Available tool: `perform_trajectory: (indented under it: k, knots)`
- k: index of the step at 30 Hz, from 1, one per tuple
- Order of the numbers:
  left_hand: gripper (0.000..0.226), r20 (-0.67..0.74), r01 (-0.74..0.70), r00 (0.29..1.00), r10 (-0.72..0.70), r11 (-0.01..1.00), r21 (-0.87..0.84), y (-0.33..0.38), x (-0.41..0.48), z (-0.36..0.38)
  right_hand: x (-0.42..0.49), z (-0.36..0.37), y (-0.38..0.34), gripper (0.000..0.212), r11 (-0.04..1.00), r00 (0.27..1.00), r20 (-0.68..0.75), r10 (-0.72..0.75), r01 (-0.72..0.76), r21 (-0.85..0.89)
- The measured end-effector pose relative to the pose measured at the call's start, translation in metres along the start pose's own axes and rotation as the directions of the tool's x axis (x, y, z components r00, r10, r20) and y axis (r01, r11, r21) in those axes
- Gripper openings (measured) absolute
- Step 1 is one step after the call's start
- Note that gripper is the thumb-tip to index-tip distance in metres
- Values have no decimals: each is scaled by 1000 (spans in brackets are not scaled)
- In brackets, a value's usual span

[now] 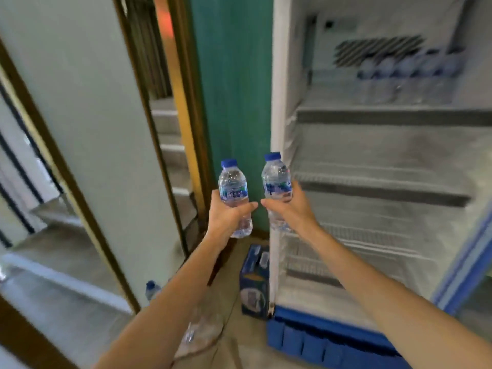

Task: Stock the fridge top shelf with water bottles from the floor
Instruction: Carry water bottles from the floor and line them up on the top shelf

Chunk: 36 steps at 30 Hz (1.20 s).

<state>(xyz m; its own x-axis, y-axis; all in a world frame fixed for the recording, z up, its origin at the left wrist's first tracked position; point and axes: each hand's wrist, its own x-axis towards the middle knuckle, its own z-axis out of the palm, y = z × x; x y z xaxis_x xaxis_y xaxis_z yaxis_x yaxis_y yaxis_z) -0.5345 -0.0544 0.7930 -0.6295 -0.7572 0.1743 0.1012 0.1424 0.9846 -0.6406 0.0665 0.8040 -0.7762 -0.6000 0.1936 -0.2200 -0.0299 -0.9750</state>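
Observation:
My left hand grips a small clear water bottle with a blue cap, held upright. My right hand grips a second, matching water bottle, also upright, just left of the open fridge's left wall. Both bottles are at chest height in front of the teal wall. The fridge's top shelf carries a blurred row of several blue-capped bottles at the back right. More bottles stand on the floor under my left arm.
A blue cardboard carton stands on the floor beside the fridge's blue base. Lower wire shelves hold nothing. A wood-framed white partition rises at left, with stairs behind it.

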Motion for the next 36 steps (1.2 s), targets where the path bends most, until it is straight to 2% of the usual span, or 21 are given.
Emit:
perform_trajectory:
  k: [5,8,10,14,18,25,28,30,31,32,33,34,36]
  knots:
    - [79,151,-125,980,127,992,-18,99,63,76,53,-93,-95,59,986,975,-149,-167,168,-9]
    - [60,188,-179,963,194,979,-94,145,93,128,91,-149,-133,66,966,937,-237,-256,240,-94]
    - [54,181,-205,956,230,968,-143,170,112,163,118,-185,-151,63,957,918,-271,-290,270,-109]
    - [51,168,-269,940,298,947,-173,202,154,222,162,-241,-174,58,954,898,-322,-299,276,-114]
    - [47,216,-305,916,338,937,-169,208,193,265,207,-282,-168,77,971,903,-359,-234,195,-141]
    - [51,353,-154,918,178,984,-95,183,260,313,274,-301,-125,94,994,897,-430,-102,81,-68]
    - [64,417,-86,902,115,992,-89,171,291,330,304,-302,-108,115,995,908,-412,-74,41,-89]
    - [56,440,-60,893,99,993,-100,162,309,342,326,-302,-98,127,995,922,-384,-55,18,-100]
    - [44,434,-59,896,96,994,-96,159,317,348,336,-303,-95,126,996,931,-362,-48,18,-86]
    - [33,433,-57,897,93,994,-95,155,326,354,346,-303,-93,115,998,940,-338,-46,27,-61]
    - [27,436,-54,895,93,993,-101,152,334,360,353,-303,-92,95,999,946,-322,-45,35,-36]
    - [27,439,-57,893,101,992,-113,149,342,365,363,-305,-91,79,999,951,-308,-39,35,-17]
    - [28,437,-55,893,108,990,-131,143,360,374,382,-310,-88,73,999,957,-287,-46,45,-11]
